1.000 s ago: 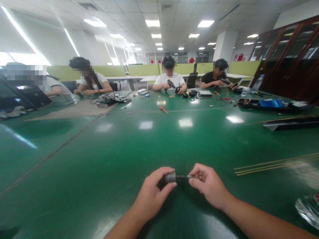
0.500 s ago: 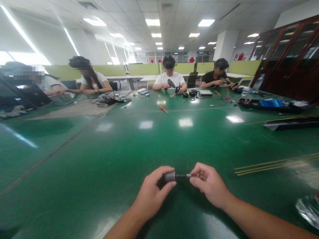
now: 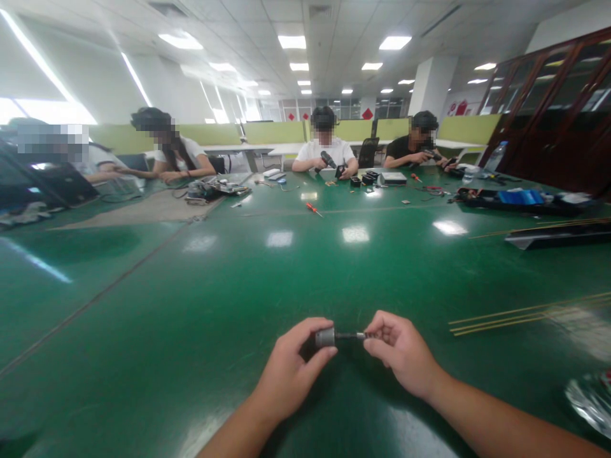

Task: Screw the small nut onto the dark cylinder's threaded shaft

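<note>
Low in the middle of the head view, a short grey metal cylinder (image 3: 326, 338) lies between the thumb and fingers of my left hand (image 3: 292, 367). A thin dark shaft (image 3: 347, 336) runs out of its right side, level with the table, to a silvery end piece (image 3: 360, 336). My right hand (image 3: 398, 350) pinches the far end of this shaft between thumb and forefinger, its other fingers curled in. A little dark, ridged metal shows at those fingertips; the rest of it is hidden. Both hands are over the green tabletop (image 3: 229, 273).
Thin yellowish rods (image 3: 515, 322) lie to the right, and a shiny clear object (image 3: 592, 404) is at the lower right edge. An orange screwdriver (image 3: 312, 208) rests farther off. Several people sit across the table; one holds a power drill (image 3: 329, 160).
</note>
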`<state>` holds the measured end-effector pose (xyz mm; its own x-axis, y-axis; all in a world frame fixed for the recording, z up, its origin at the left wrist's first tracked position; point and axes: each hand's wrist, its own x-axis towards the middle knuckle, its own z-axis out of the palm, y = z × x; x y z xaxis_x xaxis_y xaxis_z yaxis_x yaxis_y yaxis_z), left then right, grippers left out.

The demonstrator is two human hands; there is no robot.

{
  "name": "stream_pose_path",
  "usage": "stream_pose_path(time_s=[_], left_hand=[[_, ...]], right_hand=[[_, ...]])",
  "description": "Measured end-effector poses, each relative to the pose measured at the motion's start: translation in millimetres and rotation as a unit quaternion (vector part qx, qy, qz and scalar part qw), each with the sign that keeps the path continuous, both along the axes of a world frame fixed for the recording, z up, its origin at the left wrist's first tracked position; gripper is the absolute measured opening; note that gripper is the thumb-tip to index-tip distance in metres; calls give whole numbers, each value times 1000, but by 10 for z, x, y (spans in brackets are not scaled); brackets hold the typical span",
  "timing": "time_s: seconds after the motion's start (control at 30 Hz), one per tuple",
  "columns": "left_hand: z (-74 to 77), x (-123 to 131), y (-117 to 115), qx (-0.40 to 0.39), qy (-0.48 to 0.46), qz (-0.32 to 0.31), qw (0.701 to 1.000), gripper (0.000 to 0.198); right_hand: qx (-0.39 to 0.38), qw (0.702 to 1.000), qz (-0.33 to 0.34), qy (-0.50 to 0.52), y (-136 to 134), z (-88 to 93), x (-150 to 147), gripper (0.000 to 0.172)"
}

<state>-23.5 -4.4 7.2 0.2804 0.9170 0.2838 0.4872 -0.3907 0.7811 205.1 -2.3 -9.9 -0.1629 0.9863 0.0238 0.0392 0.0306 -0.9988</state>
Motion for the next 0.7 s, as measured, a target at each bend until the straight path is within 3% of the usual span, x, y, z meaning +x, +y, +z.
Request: stream_pose_path(time_s=[0.13, 0.27, 0.5, 0.7], left_hand=[[49, -3, 14, -7, 1, 19, 1000, 25], [77, -27, 61, -14, -11, 81, 997, 24], [2, -73, 168, -87, -231, 139, 959, 33], [-25, -103, 196, -114, -261, 156, 946, 37]], right_hand=[[-2, 1000, -3, 9, -2, 21, 7, 14], [-20, 1000, 8, 22, -12, 31, 4, 18], [-37, 998, 43, 16, 1, 10, -31, 36], [-13, 998, 67, -3, -17, -28, -51, 37]])
